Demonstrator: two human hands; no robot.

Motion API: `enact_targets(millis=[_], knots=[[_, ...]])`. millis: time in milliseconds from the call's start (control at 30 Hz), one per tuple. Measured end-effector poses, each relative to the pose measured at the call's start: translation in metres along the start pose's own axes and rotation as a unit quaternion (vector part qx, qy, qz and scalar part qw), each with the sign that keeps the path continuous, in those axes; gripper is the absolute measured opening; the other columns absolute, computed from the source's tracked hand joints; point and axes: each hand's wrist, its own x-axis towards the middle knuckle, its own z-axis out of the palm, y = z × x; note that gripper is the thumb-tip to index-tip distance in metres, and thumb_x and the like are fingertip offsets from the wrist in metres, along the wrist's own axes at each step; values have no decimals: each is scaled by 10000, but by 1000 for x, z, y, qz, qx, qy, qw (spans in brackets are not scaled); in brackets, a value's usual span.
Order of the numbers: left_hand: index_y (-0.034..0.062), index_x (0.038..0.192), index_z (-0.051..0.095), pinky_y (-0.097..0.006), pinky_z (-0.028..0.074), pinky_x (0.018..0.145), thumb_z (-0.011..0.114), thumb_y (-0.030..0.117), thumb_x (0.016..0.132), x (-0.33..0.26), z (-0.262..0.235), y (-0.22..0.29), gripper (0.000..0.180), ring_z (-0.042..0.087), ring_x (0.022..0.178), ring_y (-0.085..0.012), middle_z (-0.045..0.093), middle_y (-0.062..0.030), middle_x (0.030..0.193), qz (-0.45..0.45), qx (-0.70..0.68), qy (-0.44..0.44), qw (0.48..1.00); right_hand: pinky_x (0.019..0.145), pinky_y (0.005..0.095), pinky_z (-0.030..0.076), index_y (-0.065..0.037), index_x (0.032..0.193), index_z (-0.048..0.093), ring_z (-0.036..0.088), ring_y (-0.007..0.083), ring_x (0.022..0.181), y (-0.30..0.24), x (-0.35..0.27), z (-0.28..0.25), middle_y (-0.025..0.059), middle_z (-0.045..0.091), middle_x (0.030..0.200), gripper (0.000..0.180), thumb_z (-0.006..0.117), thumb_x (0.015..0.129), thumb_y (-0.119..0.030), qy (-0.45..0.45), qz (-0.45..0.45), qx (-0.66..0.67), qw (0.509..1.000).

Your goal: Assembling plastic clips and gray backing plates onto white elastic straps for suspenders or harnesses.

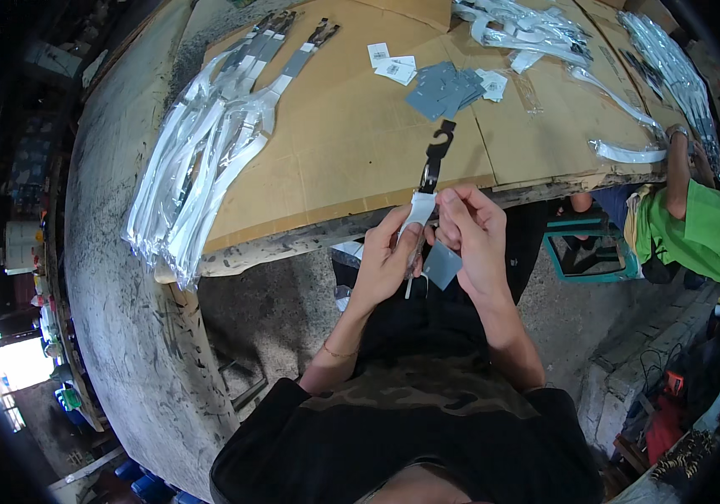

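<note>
In front of my body I hold a white belt [422, 208] with a black hook-shaped hanger [439, 144] at its top end. My left hand [385, 262] is closed around the belt just below the hanger. My right hand [479, 239] is closed beside it, thumb and forefinger pinched at the belt's edge; what lies between the fingertips is too small to make out. A square grey tag [442, 265] hangs below the right fingers, between the two hands. How the tag is attached is hidden.
On the cardboard-covered table [335, 151], plastic-wrapped white belts [209, 160] lie left, with more belts [536, 32] at the far right. Grey tags [445, 91] and white tags [393, 67] are piled mid-table. A person in a green shirt [712, 231] reaches in from the right.
</note>
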Motion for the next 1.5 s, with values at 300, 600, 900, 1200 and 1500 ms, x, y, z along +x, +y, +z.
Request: enact_targets(millis=[300, 600, 900, 1200, 1500], knots=[[-1, 1205, 492, -214, 397, 418, 514, 132, 942, 1, -7, -3, 295, 497, 467, -66, 557, -28, 711, -75, -97, -30, 992, 636, 225, 408, -13, 897, 573, 470, 70, 681, 12, 17, -6, 5, 521, 792, 142, 572, 927, -152, 89, -13, 91, 992], [8, 1155, 507, -188, 382, 407, 623, 105, 881, 3, -12, -4, 313, 475, 470, -31, 559, 5, 674, -77, -33, -49, 995, 793, 318, 446, -68, 929, 553, 561, 154, 871, 16, 28, -26, 49, 589, 911, 125, 585, 906, -186, 60, 150, 243, 956], [-15, 1138, 529, -187, 361, 378, 631, 108, 880, 6, -7, -11, 304, 487, 412, -41, 589, -8, 647, -57, -58, -16, 997, 864, 344, 444, -53, 958, 588, 594, 198, 959, 10, 21, -25, 91, 646, 1007, 217, 542, 914, -260, -22, 177, 170, 969], [-39, 1144, 531, -192, 351, 374, 636, 100, 878, 7, -4, -13, 317, 478, 404, -43, 557, 1, 603, -71, -47, 13, 996, 635, 250, 492, 31, 1026, 603, 585, 139, 658, 0, 27, -45, 89, 627, 865, 158, 579, 894, -53, 42, 15, 229, 973], [-36, 1106, 553, -187, 365, 394, 634, 83, 877, 8, 4, -14, 270, 472, 424, -34, 562, 4, 642, -54, 2, -3, 999, 523, 201, 402, 44, 917, 650, 511, 62, 575, -43, 5, -43, 29, 591, 724, 148, 633, 877, -97, 62, -128, -231, 963]])
